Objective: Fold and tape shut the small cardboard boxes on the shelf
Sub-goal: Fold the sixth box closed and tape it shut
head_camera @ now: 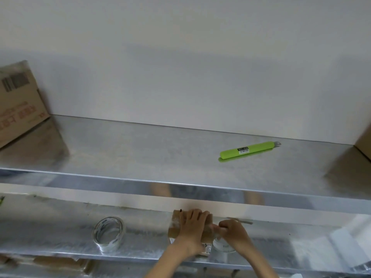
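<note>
A small cardboard box [176, 227] with clear tape on it lies on the lower metal shelf [60, 235]. My left hand [192, 223] rests over its top, with the fingers curled on the far edge, and holds it down. My right hand [233, 230] is closed at the box's right end. A thin grey tool [246, 222] sticks out to the right from behind its fingers. A clear tape roll [108, 233] stands to the left of the box. Part of a second roll [222, 246] shows under my right hand.
A green utility knife [249, 150] lies on the upper shelf [140, 149]. A large cardboard carton [18, 105] stands at that shelf's left end, and another carton's corner [364, 143] shows at the right. More cardboard [60, 263] lies below the lower shelf.
</note>
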The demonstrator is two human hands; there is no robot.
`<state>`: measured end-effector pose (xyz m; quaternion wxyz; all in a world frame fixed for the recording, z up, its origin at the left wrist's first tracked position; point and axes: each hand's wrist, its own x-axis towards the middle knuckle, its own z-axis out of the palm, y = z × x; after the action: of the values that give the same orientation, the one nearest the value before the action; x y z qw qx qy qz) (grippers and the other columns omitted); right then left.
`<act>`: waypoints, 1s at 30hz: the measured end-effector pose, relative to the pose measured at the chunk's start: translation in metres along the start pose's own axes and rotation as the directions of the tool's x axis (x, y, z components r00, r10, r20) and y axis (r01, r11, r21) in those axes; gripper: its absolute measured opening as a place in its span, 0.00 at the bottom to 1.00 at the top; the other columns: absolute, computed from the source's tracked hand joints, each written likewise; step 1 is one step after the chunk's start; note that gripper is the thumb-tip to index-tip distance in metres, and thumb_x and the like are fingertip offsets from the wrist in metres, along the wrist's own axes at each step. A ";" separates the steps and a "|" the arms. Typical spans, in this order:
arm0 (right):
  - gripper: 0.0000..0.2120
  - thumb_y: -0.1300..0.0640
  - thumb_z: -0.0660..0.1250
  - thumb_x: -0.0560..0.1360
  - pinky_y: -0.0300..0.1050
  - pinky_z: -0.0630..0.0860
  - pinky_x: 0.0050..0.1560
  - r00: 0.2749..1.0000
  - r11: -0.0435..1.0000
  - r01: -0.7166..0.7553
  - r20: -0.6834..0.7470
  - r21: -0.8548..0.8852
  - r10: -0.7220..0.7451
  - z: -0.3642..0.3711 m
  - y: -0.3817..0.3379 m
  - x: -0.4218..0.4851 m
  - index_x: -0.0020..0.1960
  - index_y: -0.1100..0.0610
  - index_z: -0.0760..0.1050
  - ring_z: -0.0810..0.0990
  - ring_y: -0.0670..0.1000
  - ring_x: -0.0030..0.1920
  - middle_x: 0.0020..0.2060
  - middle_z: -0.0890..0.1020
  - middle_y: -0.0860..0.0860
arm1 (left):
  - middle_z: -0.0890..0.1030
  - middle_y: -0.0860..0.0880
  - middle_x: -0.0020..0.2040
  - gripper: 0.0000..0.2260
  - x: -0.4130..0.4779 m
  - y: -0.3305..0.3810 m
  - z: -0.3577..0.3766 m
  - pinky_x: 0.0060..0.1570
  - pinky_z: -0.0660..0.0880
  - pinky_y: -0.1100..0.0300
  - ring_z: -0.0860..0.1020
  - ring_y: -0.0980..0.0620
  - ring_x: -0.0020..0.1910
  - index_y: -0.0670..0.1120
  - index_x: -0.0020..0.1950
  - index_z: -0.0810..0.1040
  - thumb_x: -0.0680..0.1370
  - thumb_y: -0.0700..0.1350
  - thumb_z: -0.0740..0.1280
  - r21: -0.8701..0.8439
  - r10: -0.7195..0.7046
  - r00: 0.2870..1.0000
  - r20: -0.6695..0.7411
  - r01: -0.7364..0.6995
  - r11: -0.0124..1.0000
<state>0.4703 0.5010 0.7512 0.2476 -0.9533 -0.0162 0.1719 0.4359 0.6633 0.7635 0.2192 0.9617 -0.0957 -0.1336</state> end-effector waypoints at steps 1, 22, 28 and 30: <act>0.22 0.38 0.63 0.74 0.40 0.67 0.34 0.999 0.999 0.034 -0.007 0.017 -0.034 -0.007 -0.004 -0.004 0.28 0.52 0.73 0.71 0.42 0.27 0.27 0.79 0.48 | 0.57 0.52 0.70 0.38 -0.002 -0.001 -0.004 0.71 0.53 0.53 0.56 0.49 0.70 0.54 0.73 0.54 0.70 0.47 0.72 -0.048 0.017 1.000 -0.024 -0.018 0.999; 0.16 0.44 0.68 0.73 0.30 0.66 0.37 0.955 0.952 0.295 -0.014 -0.076 -0.297 -0.104 -0.062 -0.043 0.31 0.49 0.69 0.74 0.40 0.34 0.29 0.75 0.42 | 0.66 0.58 0.62 0.35 -0.016 -0.039 -0.002 0.56 0.75 0.64 0.69 0.58 0.62 0.58 0.64 0.62 0.64 0.47 0.78 -0.656 0.061 0.983 -0.170 -0.160 0.738; 0.23 0.42 0.66 0.71 0.42 0.61 0.31 0.964 0.951 0.247 -0.051 -0.188 -0.260 -0.087 -0.028 -0.022 0.27 0.56 0.64 0.65 0.47 0.27 0.24 0.68 0.50 | 0.70 0.53 0.61 0.34 -0.020 -0.046 -0.005 0.49 0.76 0.65 0.72 0.55 0.61 0.54 0.63 0.63 0.64 0.41 0.78 -0.717 0.044 0.989 -0.140 -0.132 0.684; 0.24 0.42 0.67 0.70 0.42 0.63 0.31 0.973 0.963 0.217 -0.038 -0.158 -0.226 -0.078 -0.021 -0.016 0.25 0.56 0.64 0.67 0.47 0.26 0.23 0.69 0.49 | 0.70 0.53 0.61 0.34 -0.022 -0.045 -0.007 0.49 0.76 0.66 0.72 0.56 0.61 0.54 0.63 0.63 0.65 0.40 0.78 -0.730 0.047 0.989 -0.137 -0.133 0.670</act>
<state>0.4825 0.4812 0.8304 0.1917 -0.9662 -0.1289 0.1146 0.4226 0.7115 0.7547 0.5991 0.7915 -0.0694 -0.0986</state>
